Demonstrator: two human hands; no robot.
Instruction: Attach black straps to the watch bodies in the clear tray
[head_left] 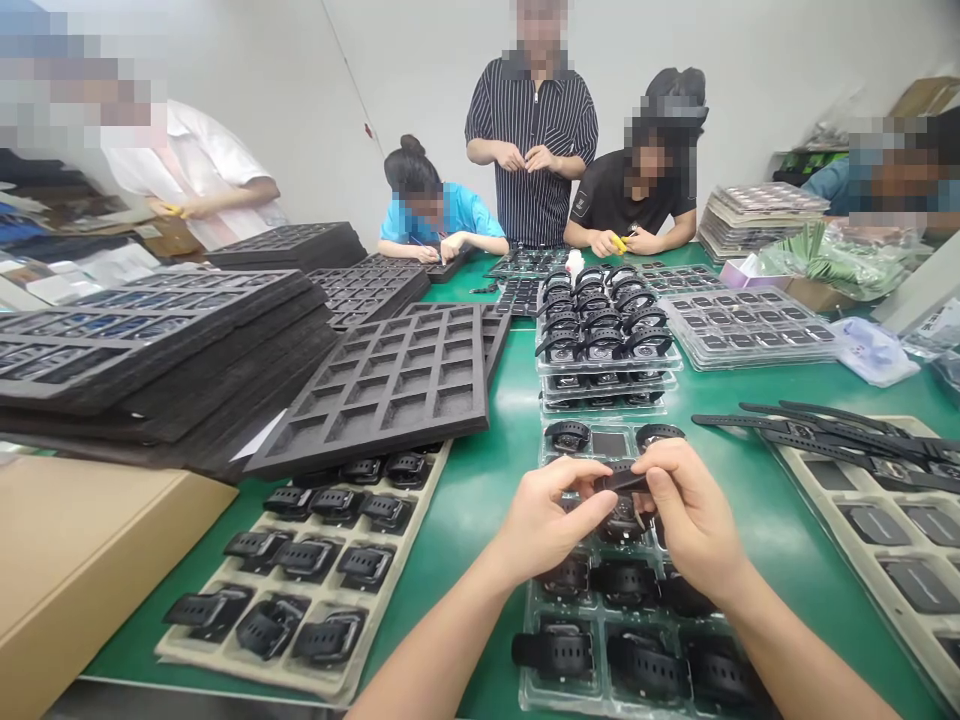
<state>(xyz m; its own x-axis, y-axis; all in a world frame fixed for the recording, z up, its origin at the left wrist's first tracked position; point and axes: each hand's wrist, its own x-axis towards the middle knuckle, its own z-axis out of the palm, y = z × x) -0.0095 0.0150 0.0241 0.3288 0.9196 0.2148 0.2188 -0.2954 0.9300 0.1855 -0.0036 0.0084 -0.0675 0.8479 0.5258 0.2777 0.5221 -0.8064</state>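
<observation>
Between my two hands is a black watch [624, 478] with its strap curled, held above a clear plastic tray [531, 650]. My left hand [544, 515] pinches the strap's left side with thumb and fingers. On the other side, my right hand [690, 515] has its thumb and fingers closed on the same watch. Beneath and around the hands, the clear tray holds several black watches with looped straps, such as one at its front left [562, 650]. Part of the tray is hidden by my hands.
A beige tray of watches [337, 680] lies left, under a black foam tray [390, 385]. Stacked foam trays [187, 390] and a cardboard box [97, 560] stand further left. Right is another tray [847, 500] with loose straps [810, 432]. Several people work across the table.
</observation>
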